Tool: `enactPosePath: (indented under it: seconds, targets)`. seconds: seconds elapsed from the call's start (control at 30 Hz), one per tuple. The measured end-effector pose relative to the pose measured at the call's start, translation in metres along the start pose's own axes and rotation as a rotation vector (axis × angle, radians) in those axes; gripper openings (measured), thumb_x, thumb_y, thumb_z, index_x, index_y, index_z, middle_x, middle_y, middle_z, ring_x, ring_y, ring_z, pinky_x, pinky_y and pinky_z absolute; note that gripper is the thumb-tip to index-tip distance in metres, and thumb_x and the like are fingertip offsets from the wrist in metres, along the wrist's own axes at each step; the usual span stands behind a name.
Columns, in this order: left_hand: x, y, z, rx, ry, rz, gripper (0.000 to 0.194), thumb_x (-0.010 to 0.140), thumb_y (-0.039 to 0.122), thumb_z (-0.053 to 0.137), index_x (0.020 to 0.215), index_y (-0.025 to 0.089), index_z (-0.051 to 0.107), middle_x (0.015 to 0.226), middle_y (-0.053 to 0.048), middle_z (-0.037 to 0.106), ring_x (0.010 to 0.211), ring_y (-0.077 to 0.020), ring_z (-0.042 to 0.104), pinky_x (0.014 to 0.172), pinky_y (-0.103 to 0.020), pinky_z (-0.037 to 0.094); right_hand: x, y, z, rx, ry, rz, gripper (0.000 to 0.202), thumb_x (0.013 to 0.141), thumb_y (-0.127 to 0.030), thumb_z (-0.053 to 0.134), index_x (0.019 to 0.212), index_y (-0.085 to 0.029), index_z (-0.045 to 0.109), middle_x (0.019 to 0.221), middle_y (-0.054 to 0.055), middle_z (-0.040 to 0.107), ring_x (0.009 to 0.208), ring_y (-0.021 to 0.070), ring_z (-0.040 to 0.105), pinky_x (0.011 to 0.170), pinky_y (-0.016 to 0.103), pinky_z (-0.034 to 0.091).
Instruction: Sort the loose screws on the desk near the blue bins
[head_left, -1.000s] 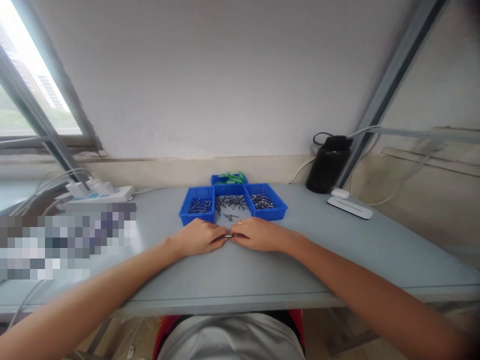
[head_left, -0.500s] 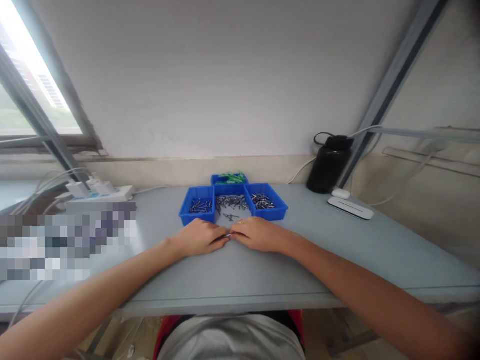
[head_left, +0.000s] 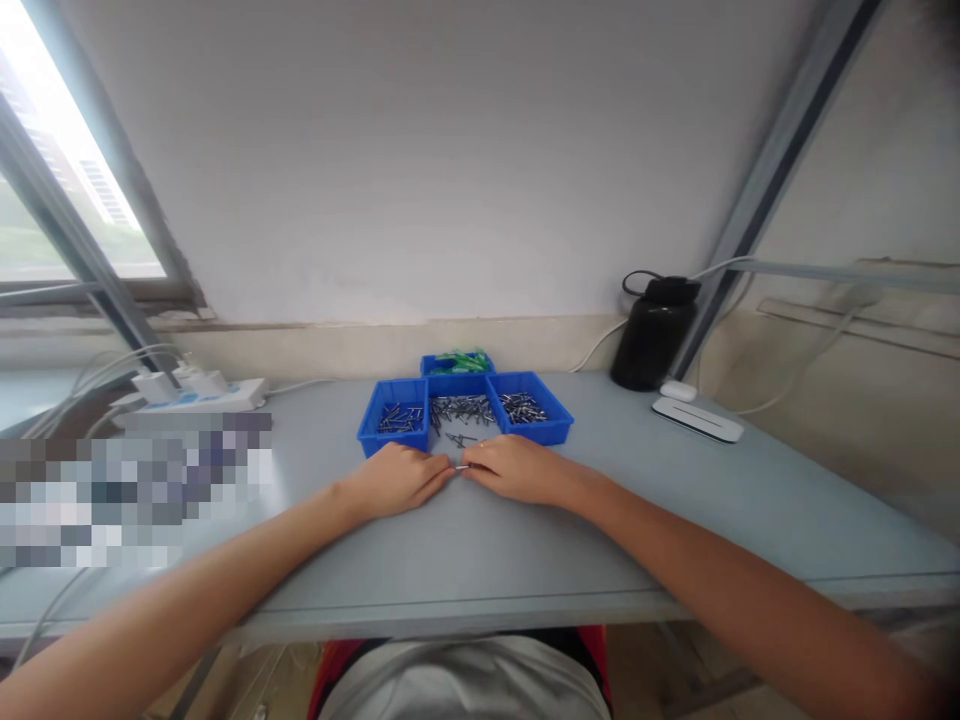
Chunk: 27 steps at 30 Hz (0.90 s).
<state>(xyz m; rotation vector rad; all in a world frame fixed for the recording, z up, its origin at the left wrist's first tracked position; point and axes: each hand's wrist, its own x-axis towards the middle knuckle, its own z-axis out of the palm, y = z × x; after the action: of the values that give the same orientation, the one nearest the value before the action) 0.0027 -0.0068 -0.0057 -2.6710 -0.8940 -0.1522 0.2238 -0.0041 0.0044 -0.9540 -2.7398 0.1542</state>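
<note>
My left hand (head_left: 399,478) and my right hand (head_left: 519,468) meet fingertip to fingertip low over the table. A thin, shiny metal pin (head_left: 460,467) bridges the narrow gap, pinched at one end by each hand; its exact kind is too small to make out. Just beyond the fingertips lie a few loose metal pins (head_left: 460,440). The left blue bin (head_left: 393,443) and the right blue bin (head_left: 551,432) both hold small metal pieces. Between these bins, a pile of similar pieces (head_left: 463,410) lies in front of a middle blue bin (head_left: 456,384).
Green items (head_left: 461,362) fill a rear blue bin (head_left: 427,366). At the right stand a black bottle (head_left: 651,340) and a flat white device (head_left: 697,419) with a small white case (head_left: 679,391). A power strip (head_left: 225,397) with cables sits at the left, near a blurred-out patch.
My fingertips have drawn slightly apart, showing more of the metal pin between them. The camera view has shifted a little; the bins stay in place.
</note>
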Motion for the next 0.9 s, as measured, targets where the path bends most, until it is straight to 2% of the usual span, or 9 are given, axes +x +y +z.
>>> enactPosePath:
  seconds: [0.2, 0.37, 0.63, 0.83, 0.9]
  targets:
    - [0.0000, 0.0002, -0.0018, -0.028, -0.030, -0.032, 0.037, 0.100, 0.037, 0.031, 0.084, 0.017, 0.058, 0.066, -0.003, 0.065, 0.060, -0.0159, 0.062, 0.056, -0.024, 0.042, 0.0007, -0.0011, -0.0007, -0.007, -0.026, 0.019, 0.027, 0.097, -0.028, 0.040, 0.083, -0.018, 0.061, 0.085, 0.005, 0.068, 0.077, 0.0177, 0.061, 0.066, 0.029, 0.040]
    - [0.0002, -0.0001, -0.0017, -0.042, -0.019, -0.023, 0.036, 0.100, 0.033, 0.030, 0.085, 0.017, 0.059, 0.066, -0.003, 0.064, 0.059, -0.0151, 0.061, 0.055, -0.024, 0.042, -0.0011, -0.0017, -0.0024, 0.023, -0.007, 0.065, 0.021, 0.095, -0.031, 0.046, 0.101, -0.019, 0.062, 0.083, 0.004, 0.068, 0.075, 0.0185, 0.062, 0.062, 0.029, 0.040]
    - [0.0008, 0.0001, -0.0039, -0.037, -0.015, -0.035, 0.035, 0.099, 0.034, 0.032, 0.084, 0.017, 0.058, 0.065, -0.003, 0.064, 0.058, -0.0158, 0.062, 0.055, -0.024, 0.042, 0.0008, -0.0006, -0.0001, -0.004, -0.010, 0.017, 0.029, 0.098, -0.029, 0.039, 0.087, -0.018, 0.063, 0.086, 0.005, 0.069, 0.078, 0.0180, 0.062, 0.067, 0.030, 0.042]
    - [0.0003, -0.0005, -0.0032, -0.037, -0.006, -0.022, 0.034, 0.099, 0.032, 0.031, 0.086, 0.017, 0.058, 0.065, -0.003, 0.064, 0.058, -0.0148, 0.061, 0.055, -0.023, 0.042, -0.0008, -0.0001, -0.0013, 0.012, -0.001, 0.059, 0.020, 0.094, -0.032, 0.047, 0.102, -0.020, 0.062, 0.085, 0.004, 0.069, 0.076, 0.0185, 0.063, 0.062, 0.028, 0.040]
    - [0.0004, -0.0003, -0.0033, -0.024, -0.024, -0.026, 0.035, 0.100, 0.033, 0.030, 0.086, 0.017, 0.058, 0.066, -0.003, 0.064, 0.059, -0.0152, 0.062, 0.055, -0.023, 0.041, -0.0005, 0.0008, -0.0012, 0.009, 0.004, 0.042, 0.018, 0.094, -0.030, 0.047, 0.099, -0.020, 0.062, 0.085, 0.004, 0.069, 0.076, 0.0184, 0.063, 0.063, 0.028, 0.040]
